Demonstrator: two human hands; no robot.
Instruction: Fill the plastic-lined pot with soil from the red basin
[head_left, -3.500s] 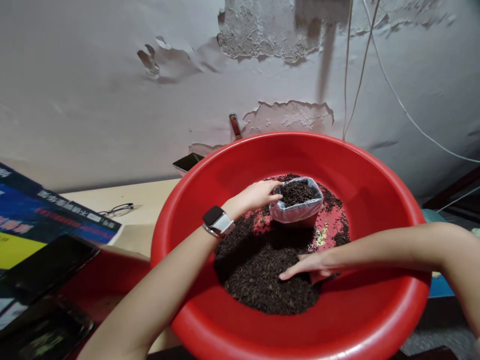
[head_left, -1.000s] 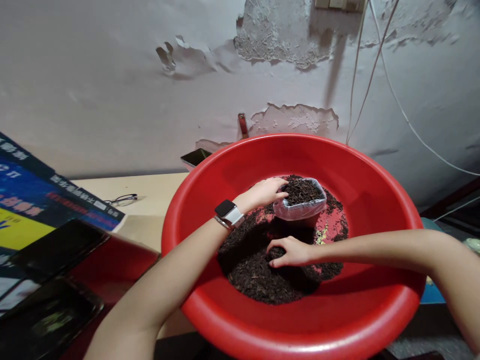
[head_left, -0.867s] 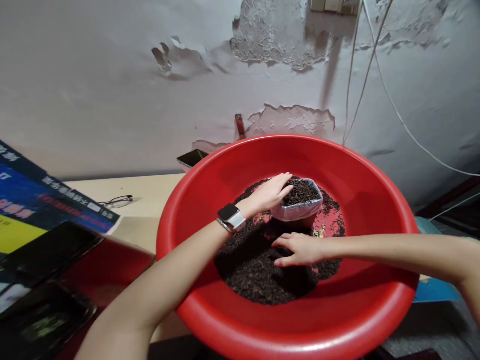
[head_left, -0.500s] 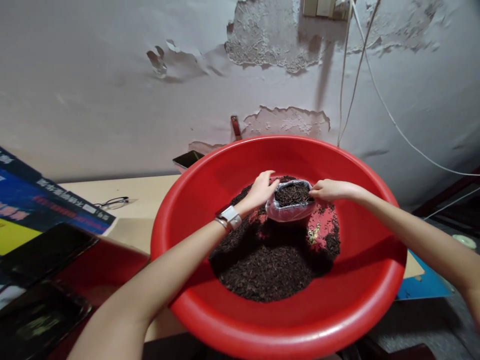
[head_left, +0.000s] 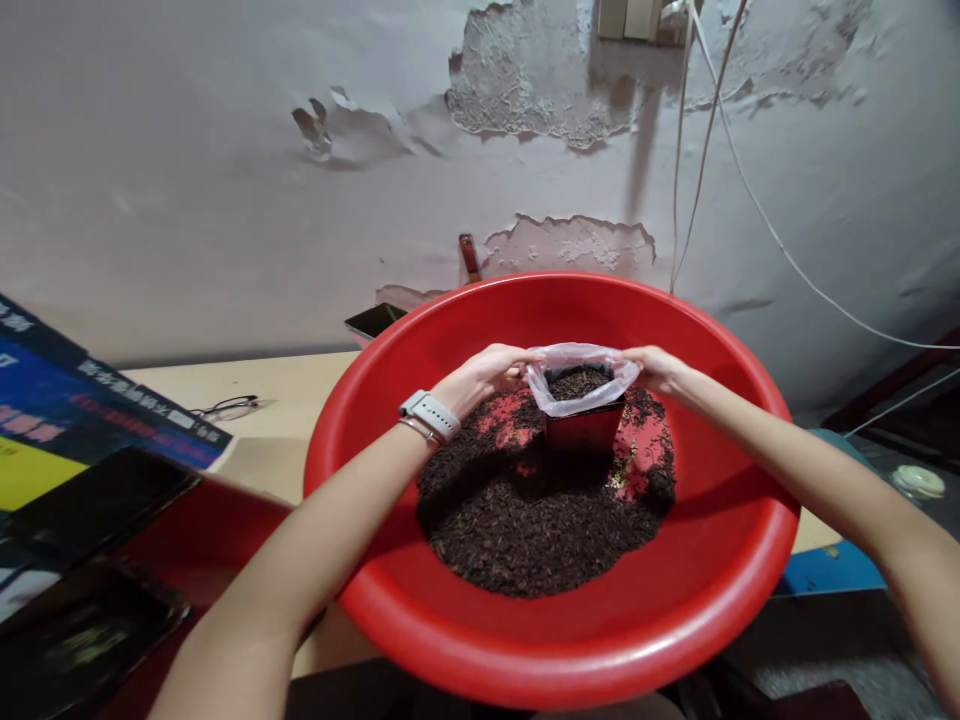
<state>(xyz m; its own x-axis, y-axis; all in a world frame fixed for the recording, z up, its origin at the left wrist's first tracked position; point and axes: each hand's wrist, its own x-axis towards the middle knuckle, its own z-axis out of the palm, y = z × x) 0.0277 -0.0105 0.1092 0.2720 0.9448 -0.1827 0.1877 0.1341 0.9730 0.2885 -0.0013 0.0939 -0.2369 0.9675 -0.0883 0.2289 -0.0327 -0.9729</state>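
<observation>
A red box stands upright in the wide red basin, lined with a clear plastic bag whose rim is pulled up above the box's edges. Dark loose tea leaves fill the bag. My left hand, below a wrist with a grey-strapped watch, pinches the bag's left edge. On the opposite side, my right hand grips the bag's right edge between its fingers. More dark tea leaves lie spread over the basin floor around the box.
Open dark-lined red boxes stand at the lower left, near a printed blue-and-yellow packet. Eyeglasses lie on the table. Another open box sits behind the basin. White cables hang along the peeling wall.
My left hand, which had open fingers beside the bag, now pinches its edge. The bag's rim has been lifted and spread wide between both hands, exposing more of the red box.
</observation>
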